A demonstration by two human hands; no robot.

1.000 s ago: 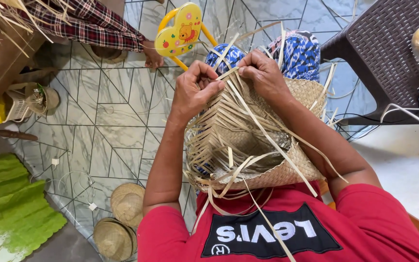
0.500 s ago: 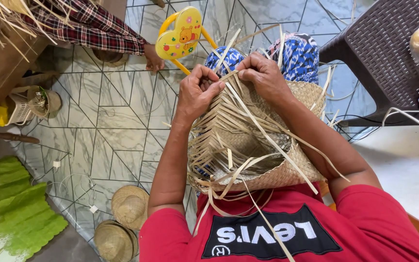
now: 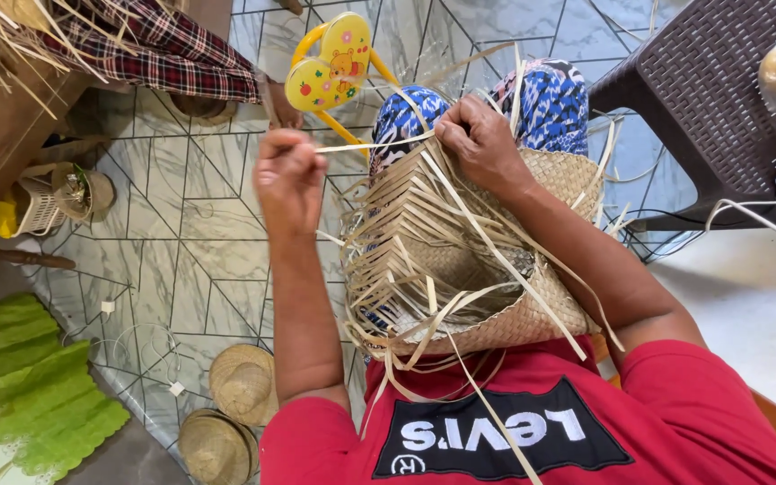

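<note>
A half-woven straw hat (image 3: 460, 260) rests on my lap, loose pale strips sticking out all around its rim. My left hand (image 3: 287, 175) is out to the left of the hat, pinching one thin strip (image 3: 374, 145) pulled taut and level. My right hand (image 3: 482, 144) presses on the hat's far edge and holds the other end of that strip against the weave. My knees in blue patterned cloth (image 3: 550, 103) show beyond the hat.
A small yellow child's chair (image 3: 330, 63) stands on the tiled floor ahead. A dark wicker chair (image 3: 720, 99) is at the right. Two finished straw hats (image 3: 231, 409) lie at lower left beside a green mat (image 3: 29, 386). Another person's plaid-clothed leg (image 3: 163, 49) is at upper left.
My left hand has moved left, away from the hat, drawing a strip out taut. My right hand has stayed on the hat's far edge.
</note>
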